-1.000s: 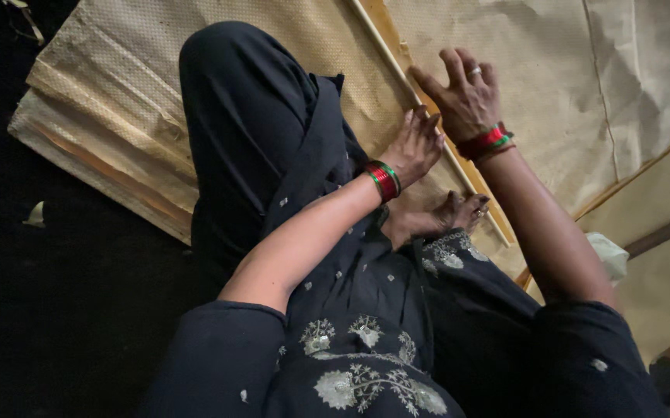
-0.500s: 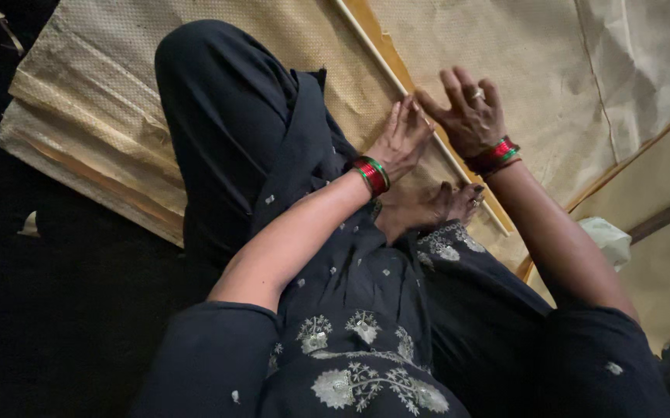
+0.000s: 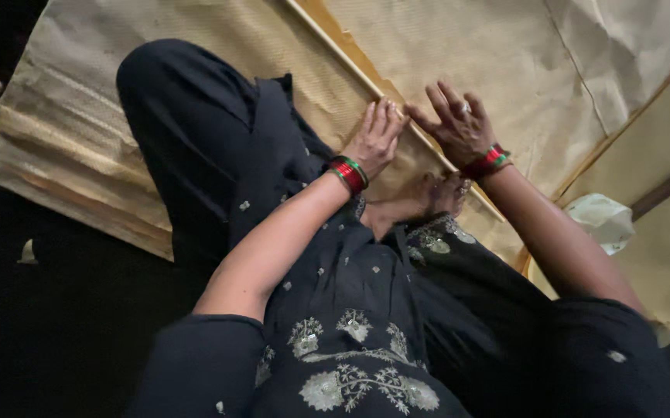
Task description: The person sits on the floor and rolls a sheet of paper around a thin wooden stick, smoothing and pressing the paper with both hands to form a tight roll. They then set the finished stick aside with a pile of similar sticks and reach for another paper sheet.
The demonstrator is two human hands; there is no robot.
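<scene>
Paper sheets point(image 3: 505, 70): left hand point(image 3: 377, 139) now meets right hand point(image 3: 459, 128).

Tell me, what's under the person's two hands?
Both the left hand and right hand press flat on tan paper sheets, right along a thin pale strip where sheets meet. The strip runs beneath the palms; that covered part cannot be seen.

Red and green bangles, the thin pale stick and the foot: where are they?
Red and green bangles point(image 3: 349, 173): head view, left wrist band.
Thin pale stick point(image 3: 327, 39): head view, upper stretch.
Bare foot point(image 3: 416, 203): head view, middle.
</scene>
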